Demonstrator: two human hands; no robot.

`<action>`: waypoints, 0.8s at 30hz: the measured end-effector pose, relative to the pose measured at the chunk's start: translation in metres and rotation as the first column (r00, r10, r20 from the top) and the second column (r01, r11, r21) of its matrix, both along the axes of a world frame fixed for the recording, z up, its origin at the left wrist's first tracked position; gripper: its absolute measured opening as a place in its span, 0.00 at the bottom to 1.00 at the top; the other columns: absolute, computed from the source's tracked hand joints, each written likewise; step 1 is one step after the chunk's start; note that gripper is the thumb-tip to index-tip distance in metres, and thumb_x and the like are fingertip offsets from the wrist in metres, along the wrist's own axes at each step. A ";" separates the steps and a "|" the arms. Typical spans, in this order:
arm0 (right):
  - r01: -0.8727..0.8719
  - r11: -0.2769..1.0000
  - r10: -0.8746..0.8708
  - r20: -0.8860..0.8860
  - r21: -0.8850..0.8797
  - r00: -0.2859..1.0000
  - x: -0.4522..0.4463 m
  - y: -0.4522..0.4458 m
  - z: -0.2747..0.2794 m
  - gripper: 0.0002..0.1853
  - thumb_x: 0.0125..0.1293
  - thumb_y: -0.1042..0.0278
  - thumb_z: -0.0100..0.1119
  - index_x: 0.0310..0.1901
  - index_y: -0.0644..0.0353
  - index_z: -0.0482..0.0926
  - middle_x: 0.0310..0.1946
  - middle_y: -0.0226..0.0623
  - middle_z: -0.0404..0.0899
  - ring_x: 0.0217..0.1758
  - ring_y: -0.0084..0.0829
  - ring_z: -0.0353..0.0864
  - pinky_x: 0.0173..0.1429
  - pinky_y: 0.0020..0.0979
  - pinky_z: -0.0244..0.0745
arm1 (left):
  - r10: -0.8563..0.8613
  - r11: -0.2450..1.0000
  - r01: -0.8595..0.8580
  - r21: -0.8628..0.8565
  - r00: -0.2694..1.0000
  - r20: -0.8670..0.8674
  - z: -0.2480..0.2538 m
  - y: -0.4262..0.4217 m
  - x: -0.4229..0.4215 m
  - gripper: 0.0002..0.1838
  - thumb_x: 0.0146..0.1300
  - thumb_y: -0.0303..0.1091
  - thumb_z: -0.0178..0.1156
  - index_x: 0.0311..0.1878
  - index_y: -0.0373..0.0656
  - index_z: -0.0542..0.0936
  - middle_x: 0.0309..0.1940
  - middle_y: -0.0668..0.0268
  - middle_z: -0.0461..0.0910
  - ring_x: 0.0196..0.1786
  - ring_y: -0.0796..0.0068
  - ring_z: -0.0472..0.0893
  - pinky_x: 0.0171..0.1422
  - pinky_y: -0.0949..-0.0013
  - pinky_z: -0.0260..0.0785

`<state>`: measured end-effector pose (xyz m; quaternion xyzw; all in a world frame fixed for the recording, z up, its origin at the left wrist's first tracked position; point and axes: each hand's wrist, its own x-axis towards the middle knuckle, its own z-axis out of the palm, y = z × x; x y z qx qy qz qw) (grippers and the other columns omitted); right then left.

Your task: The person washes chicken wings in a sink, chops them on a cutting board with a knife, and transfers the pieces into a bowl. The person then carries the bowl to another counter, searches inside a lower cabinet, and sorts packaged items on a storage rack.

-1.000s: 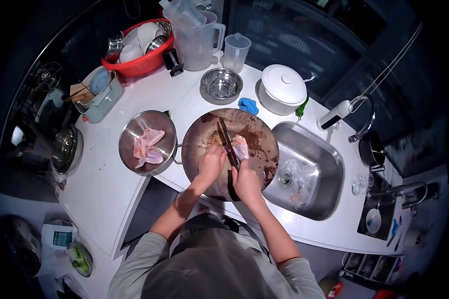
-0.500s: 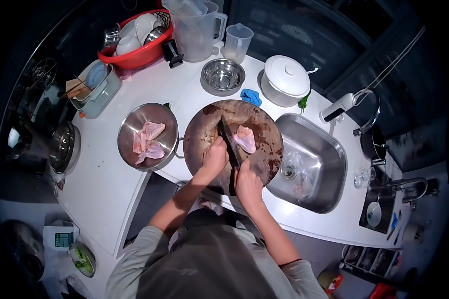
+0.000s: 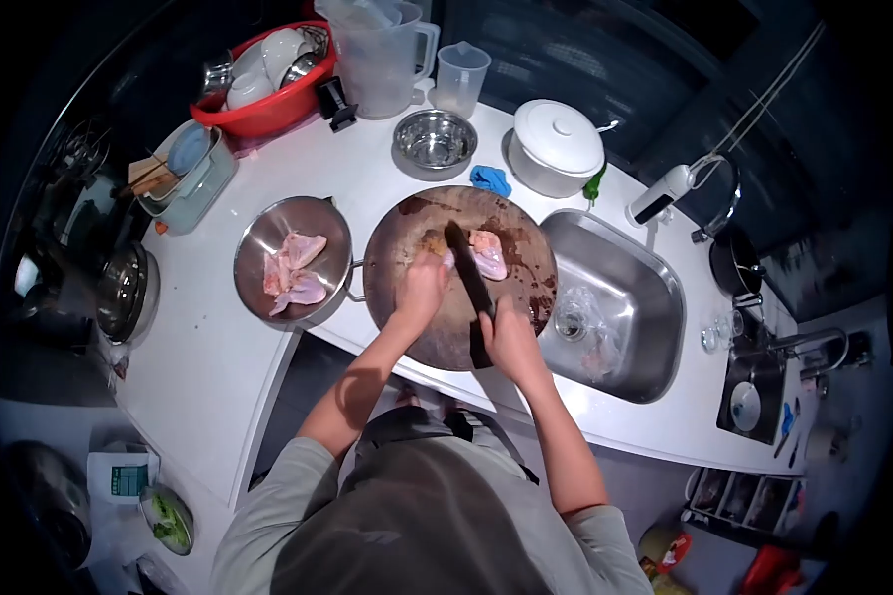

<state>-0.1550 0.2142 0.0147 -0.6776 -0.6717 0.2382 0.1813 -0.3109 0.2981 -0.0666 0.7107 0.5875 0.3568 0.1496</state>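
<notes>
My right hand (image 3: 511, 332) grips the handle of a dark-bladed kitchen knife (image 3: 472, 268), its blade pointing away from me over the round wooden chopping board (image 3: 422, 342). Just right of the blade, and partly behind it, lies a piece of raw chicken (image 3: 489, 258). My left hand (image 3: 424, 288) is closed low over the board, left of the knife. A small pinkish bit shows at its fingertips, but I cannot make out what it is. Several raw chicken pieces (image 3: 296, 270) rest in a steel pan (image 3: 258, 233) to the left of the board.
A steel sink (image 3: 655, 342) with a clear plastic bag (image 3: 595, 342) adjoins the board's right. Behind stand a steel bowl (image 3: 435, 141), a blue cloth (image 3: 490, 180) and a lidded white pot (image 3: 558, 149). At the back left are a red basin (image 3: 268, 117) of dishes and a plastic jug (image 3: 377, 74).
The knife has shifted right and now overlaps the chicken's left side. My right hand moved right and slightly away from me; my left hand came slightly left. The view has tilted a little.
</notes>
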 end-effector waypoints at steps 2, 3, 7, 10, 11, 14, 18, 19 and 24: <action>0.014 0.997 -0.015 -0.012 -0.078 1.000 0.016 -0.019 0.005 0.16 0.66 0.65 0.55 0.45 0.71 0.67 0.30 0.64 0.79 0.37 0.63 0.79 0.42 0.56 0.73 | 0.060 0.997 -0.063 -0.052 0.997 -0.054 0.001 0.000 -0.008 0.07 0.62 0.32 0.58 0.38 0.38 0.79 0.38 0.53 0.78 0.38 0.47 0.80 0.42 0.49 0.73; 0.022 0.993 -0.025 -0.021 -0.113 0.999 0.022 -0.026 0.008 0.16 0.66 0.65 0.55 0.46 0.70 0.67 0.30 0.64 0.79 0.37 0.63 0.79 0.42 0.56 0.73 | 0.083 0.991 -0.089 -0.104 0.995 -0.061 0.011 0.000 -0.011 0.07 0.62 0.32 0.57 0.39 0.39 0.79 0.39 0.54 0.78 0.41 0.48 0.80 0.44 0.48 0.72; 0.022 1.000 -0.024 -0.119 -0.021 0.993 0.047 -0.044 0.016 0.17 0.67 0.61 0.56 0.44 0.70 0.68 0.22 0.60 0.75 0.30 0.60 0.77 0.36 0.50 0.69 | 0.059 0.997 -0.065 -0.035 0.988 -0.145 0.045 0.012 -0.008 0.12 0.60 0.29 0.57 0.47 0.41 0.79 0.47 0.56 0.77 0.56 0.53 0.75 0.61 0.49 0.65; 0.146 0.985 -0.165 -0.251 -0.090 0.954 0.054 -0.054 0.025 0.17 0.68 0.62 0.56 0.47 0.69 0.69 0.18 0.53 0.74 0.21 0.47 0.77 0.30 0.44 0.69 | -0.306 0.903 0.367 0.224 0.915 -0.265 0.037 0.047 0.012 0.17 0.57 0.27 0.57 0.51 0.42 0.79 0.53 0.57 0.76 0.64 0.56 0.69 0.69 0.50 0.57; 0.180 0.981 -0.191 -0.271 -0.067 0.944 0.058 -0.055 0.024 0.17 0.68 0.63 0.55 0.48 0.69 0.70 0.17 0.50 0.73 0.19 0.42 0.76 0.27 0.42 0.69 | -0.401 0.879 0.445 0.170 0.884 -0.243 0.031 0.061 0.021 0.19 0.55 0.25 0.58 0.52 0.41 0.78 0.53 0.56 0.76 0.62 0.55 0.70 0.68 0.52 0.59; 0.278 0.961 -0.266 -0.333 -0.013 0.905 0.075 -0.057 0.014 0.16 0.69 0.64 0.55 0.49 0.68 0.71 0.15 0.42 0.72 0.13 0.32 0.73 0.21 0.37 0.67 | -0.650 0.757 0.649 -0.069 0.739 -0.177 0.027 0.087 0.040 0.22 0.50 0.23 0.60 0.52 0.40 0.78 0.53 0.55 0.76 0.60 0.55 0.73 0.65 0.57 0.64; 0.378 0.926 -0.344 -0.404 0.004 0.848 0.095 -0.056 -0.007 0.15 0.69 0.64 0.54 0.49 0.68 0.71 0.19 0.42 0.74 0.20 0.38 0.75 0.24 0.37 0.67 | -0.751 0.657 0.689 -0.306 0.634 -0.187 0.047 0.096 0.039 0.21 0.48 0.24 0.62 0.49 0.39 0.79 0.45 0.55 0.80 0.51 0.57 0.79 0.55 0.61 0.71; 0.411 0.911 -0.389 -0.422 -0.042 0.819 0.095 -0.054 0.000 0.15 0.68 0.64 0.55 0.48 0.68 0.72 0.24 0.49 0.76 0.28 0.47 0.78 0.31 0.40 0.69 | -0.723 0.687 0.662 -0.301 0.666 -0.185 0.046 0.093 0.036 0.21 0.48 0.25 0.62 0.49 0.38 0.79 0.41 0.55 0.81 0.46 0.58 0.80 0.51 0.62 0.72; 0.435 0.900 -0.391 -0.451 -0.006 0.802 0.089 -0.037 0.002 0.16 0.67 0.65 0.55 0.50 0.67 0.72 0.31 0.58 0.80 0.38 0.57 0.81 0.41 0.46 0.73 | -0.253 0.930 0.297 -0.217 0.944 0.211 0.030 0.056 0.043 0.17 0.49 0.29 0.65 0.44 0.35 0.78 0.29 0.58 0.82 0.31 0.66 0.82 0.38 0.66 0.74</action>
